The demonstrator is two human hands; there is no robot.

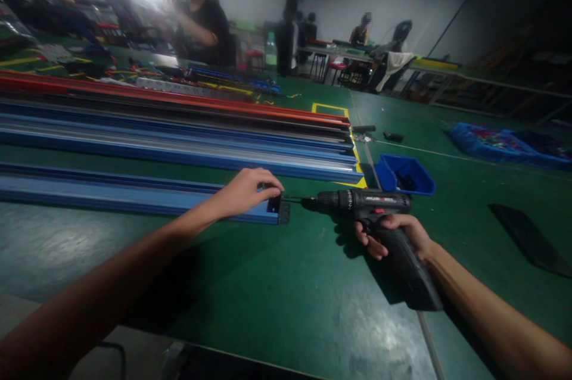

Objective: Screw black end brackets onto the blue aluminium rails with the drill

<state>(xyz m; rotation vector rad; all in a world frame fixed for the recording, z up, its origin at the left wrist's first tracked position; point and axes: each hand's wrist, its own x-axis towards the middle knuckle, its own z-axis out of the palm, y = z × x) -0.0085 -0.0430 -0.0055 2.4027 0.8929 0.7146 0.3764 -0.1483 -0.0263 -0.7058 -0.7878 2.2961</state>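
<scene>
My right hand (397, 234) is wrapped round the grip of a black cordless drill (379, 201), which lies level and points left. The tip of its long bit (299, 198) meets, or nearly meets, a black end cap (284, 212) on the end of a long blue channel profile (147, 196). Over that same end rests my left hand (250, 189), thumb and fingers closed on the profile's far edge beside the cap. Whether a small part sits between those fingertips cannot be made out.
Several long profiles, blue, black and one orange-red (268, 109), lie behind. To the right are a blue bin (404, 174) with dark parts, a black flat piece (529, 237) and a blue tray (504, 145). People sit across the room; the table's front edge runs below.
</scene>
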